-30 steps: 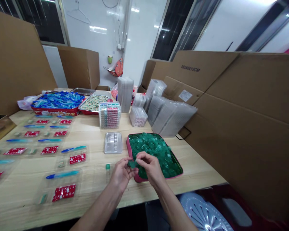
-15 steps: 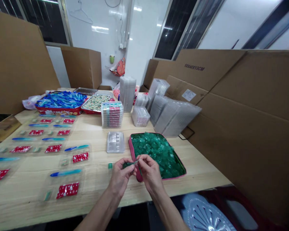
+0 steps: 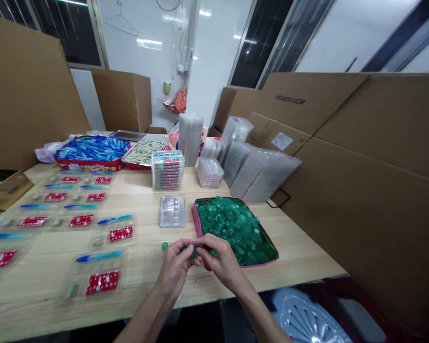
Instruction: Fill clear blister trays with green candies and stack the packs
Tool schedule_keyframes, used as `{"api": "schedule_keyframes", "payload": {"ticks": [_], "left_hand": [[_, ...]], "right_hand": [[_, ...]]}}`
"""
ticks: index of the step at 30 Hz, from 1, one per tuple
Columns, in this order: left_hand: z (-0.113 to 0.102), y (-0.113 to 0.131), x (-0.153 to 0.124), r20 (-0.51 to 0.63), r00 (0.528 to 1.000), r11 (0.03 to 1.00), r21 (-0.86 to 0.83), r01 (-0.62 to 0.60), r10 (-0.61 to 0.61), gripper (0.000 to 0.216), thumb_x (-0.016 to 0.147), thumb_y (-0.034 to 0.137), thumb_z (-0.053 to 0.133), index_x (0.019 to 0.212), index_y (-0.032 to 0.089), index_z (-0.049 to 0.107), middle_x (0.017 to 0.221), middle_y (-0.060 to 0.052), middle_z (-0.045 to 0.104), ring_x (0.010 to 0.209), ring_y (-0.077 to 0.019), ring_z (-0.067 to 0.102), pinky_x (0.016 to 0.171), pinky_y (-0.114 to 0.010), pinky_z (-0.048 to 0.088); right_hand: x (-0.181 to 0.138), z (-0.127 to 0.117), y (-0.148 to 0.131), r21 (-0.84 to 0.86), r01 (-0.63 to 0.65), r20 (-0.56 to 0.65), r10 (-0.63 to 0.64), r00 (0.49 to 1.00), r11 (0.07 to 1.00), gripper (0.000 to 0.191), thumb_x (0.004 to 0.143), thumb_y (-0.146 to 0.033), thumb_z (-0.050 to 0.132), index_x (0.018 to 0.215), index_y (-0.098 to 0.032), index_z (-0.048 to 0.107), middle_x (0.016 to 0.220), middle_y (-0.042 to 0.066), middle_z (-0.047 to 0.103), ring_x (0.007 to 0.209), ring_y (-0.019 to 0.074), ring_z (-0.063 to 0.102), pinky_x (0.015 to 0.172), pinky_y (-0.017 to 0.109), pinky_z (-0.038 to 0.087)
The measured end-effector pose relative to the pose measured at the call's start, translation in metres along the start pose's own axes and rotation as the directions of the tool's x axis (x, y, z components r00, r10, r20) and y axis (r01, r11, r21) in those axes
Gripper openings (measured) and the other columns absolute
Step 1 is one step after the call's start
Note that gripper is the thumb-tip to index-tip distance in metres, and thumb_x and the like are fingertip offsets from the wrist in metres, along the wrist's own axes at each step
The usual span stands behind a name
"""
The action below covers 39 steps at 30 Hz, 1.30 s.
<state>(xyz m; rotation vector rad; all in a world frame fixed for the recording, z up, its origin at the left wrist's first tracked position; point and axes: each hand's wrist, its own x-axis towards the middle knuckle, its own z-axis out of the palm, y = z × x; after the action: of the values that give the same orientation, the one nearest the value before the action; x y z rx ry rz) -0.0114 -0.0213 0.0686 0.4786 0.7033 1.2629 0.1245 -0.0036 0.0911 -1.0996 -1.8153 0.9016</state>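
Note:
My left hand [image 3: 177, 267] and my right hand [image 3: 219, 259] meet at the near table edge, fingers pinched together on a small green wrapped piece [image 3: 193, 251]. Just behind my right hand sits a pink-rimmed tray [image 3: 196, 221] heaped with the same green pieces. A small green item [image 3: 164, 246] lies in a clear blister pack [image 3: 153, 267] beside my left hand. An empty clear blister tray [image 3: 172, 211] rests left of the pink tray.
Filled blister packs with red cards and blue pens [image 3: 100, 257] cover the table's left. Trays of blue pens [image 3: 89, 150] and small pieces [image 3: 143, 152], stacked clear packs [image 3: 167, 170] and upright clear trays [image 3: 260, 174] stand behind. Cardboard sheets [image 3: 372, 181] wall the right.
Both hands have dropped slightly toward the table edge and closed tighter over the green piece, which now shows less between the fingers. The view shifted a little.

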Motion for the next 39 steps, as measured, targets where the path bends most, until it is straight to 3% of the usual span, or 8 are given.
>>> {"api": "schedule_keyframes", "payload": {"ticks": [5,9,14,17,21,27,33,39], "left_hand": [[0.003,0.004,-0.002,-0.021,0.999,0.999,-0.036,0.025,-0.026,0.028,0.059,0.029,0.083,0.069,0.010,0.065,0.061,-0.002,0.063,0.053,-0.0086,0.056,0.051,-0.018,0.040],[0.012,0.011,-0.005,-0.017,1.000,0.999,-0.048,0.023,-0.024,0.027,0.059,0.028,0.082,0.066,0.011,0.063,0.062,-0.004,0.065,0.053,-0.0083,0.055,0.051,-0.018,0.039],[0.014,0.020,-0.009,-0.093,0.995,0.999,-0.035,-0.024,0.020,0.029,0.056,0.027,0.083,0.065,0.012,0.061,0.059,-0.001,0.062,0.051,-0.0087,0.055,0.049,-0.019,0.037],[0.007,0.021,-0.010,-0.122,0.992,1.000,-0.007,-0.030,0.029,0.029,0.054,0.028,0.083,0.064,0.012,0.061,0.058,0.000,0.061,0.051,-0.0088,0.054,0.049,-0.019,0.037],[0.005,0.018,-0.010,-0.095,0.995,0.999,0.020,-0.025,0.027,0.029,0.057,0.030,0.082,0.066,0.012,0.061,0.059,0.000,0.061,0.052,-0.0097,0.055,0.050,-0.020,0.038],[0.012,0.011,-0.011,-0.108,0.994,0.999,0.033,-0.015,0.018,0.030,0.056,0.032,0.082,0.063,0.012,0.061,0.055,0.000,0.059,0.049,-0.0096,0.053,0.048,-0.021,0.037],[0.009,0.005,-0.012,-0.159,0.987,1.000,0.001,-0.020,0.020,0.034,0.053,0.034,0.083,0.059,0.012,0.058,0.055,0.003,0.054,0.049,-0.0079,0.049,0.048,-0.021,0.037],[0.009,0.009,-0.015,-0.152,0.984,0.994,0.077,-0.084,0.095,0.030,0.058,0.031,0.081,0.062,0.014,0.057,0.060,0.002,0.056,0.052,-0.0087,0.052,0.050,-0.021,0.038]], "right_hand": [[-0.002,0.015,-0.003,0.272,-0.106,-0.110,0.141,0.984,0.957,0.015,0.081,-0.027,0.061,0.069,-0.018,0.065,0.060,0.000,0.060,0.055,0.0130,0.057,0.055,0.024,0.044],[-0.001,0.028,-0.002,0.696,-0.183,-0.124,0.367,0.922,0.694,0.018,0.071,-0.032,0.071,0.068,-0.017,0.061,0.054,-0.003,0.058,0.044,0.0123,0.053,0.047,0.025,0.043],[0.010,0.007,-0.010,0.807,-0.011,-0.295,0.419,0.859,0.590,0.020,0.063,-0.030,0.078,0.065,-0.018,0.063,0.057,-0.003,0.057,0.050,0.0103,0.053,0.051,0.024,0.046],[0.013,-0.012,-0.012,0.676,-0.038,-0.309,0.329,0.892,0.736,0.017,0.064,-0.030,0.077,0.065,-0.018,0.065,0.059,-0.002,0.059,0.054,0.0110,0.054,0.054,0.024,0.046],[0.006,-0.014,-0.015,0.198,-0.065,-0.024,0.072,0.997,0.978,0.013,0.077,-0.024,0.065,0.087,-0.017,0.071,0.063,0.000,0.061,0.057,0.0122,0.055,0.058,0.024,0.045],[-0.002,-0.001,-0.017,-0.301,0.295,0.214,-0.237,0.948,0.907,0.023,0.093,-0.014,0.042,0.093,-0.017,0.065,0.073,0.002,0.060,0.067,0.0123,0.056,0.062,0.022,0.042],[-0.005,0.006,-0.010,-0.524,0.449,0.213,-0.399,0.892,0.724,0.029,0.091,-0.010,0.038,0.069,-0.018,0.055,0.065,0.002,0.054,0.060,0.0128,0.048,0.054,0.024,0.033],[-0.009,0.021,-0.004,-0.326,0.246,-0.088,-0.289,0.953,0.913,0.028,0.091,-0.012,0.039,0.065,-0.018,0.049,0.063,-0.001,0.049,0.060,0.0114,0.048,0.057,0.022,0.035]]}}
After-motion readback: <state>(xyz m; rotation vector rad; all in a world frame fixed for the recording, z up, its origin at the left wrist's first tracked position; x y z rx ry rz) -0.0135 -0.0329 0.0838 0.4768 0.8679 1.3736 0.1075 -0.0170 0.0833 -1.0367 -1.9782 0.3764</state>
